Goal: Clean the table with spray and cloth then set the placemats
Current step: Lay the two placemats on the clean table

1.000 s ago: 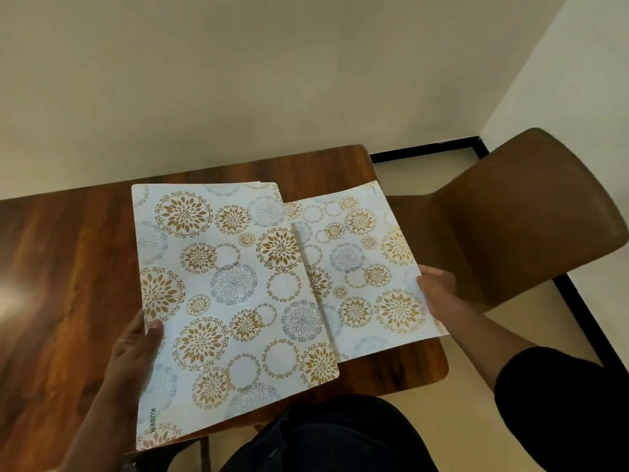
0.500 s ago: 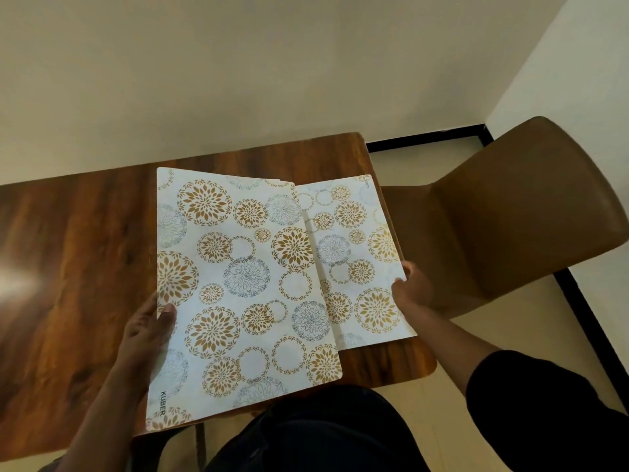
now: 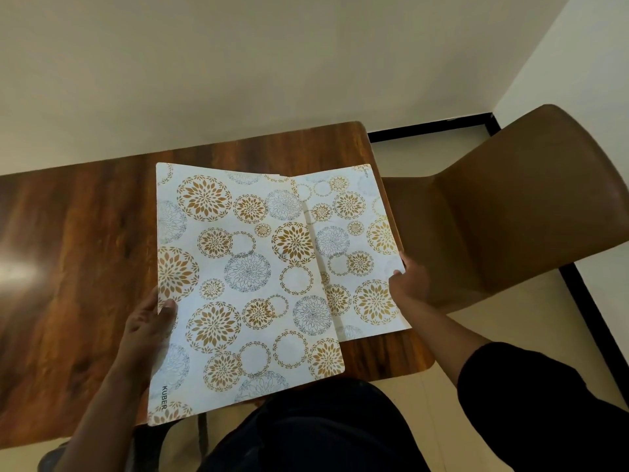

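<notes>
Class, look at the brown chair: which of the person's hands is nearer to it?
Right. The right hand pinches the smaller-showing placemat at the table edge beside the brown chair; the left hand holds the front placemat across the table.

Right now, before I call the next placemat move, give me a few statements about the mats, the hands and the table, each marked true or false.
1. The left hand grips the left edge of the larger white placemat with gold floral circles. True.
2. The right hand is idle on the brown moulded chair. False: it holds the right edge of the second patterned placemat.
3. The larger placemat overlaps the second one. True.
4. A spray bottle stands on the dark wooden table. False: none is in view.
5. The chair is at the table's right end. True.
</notes>
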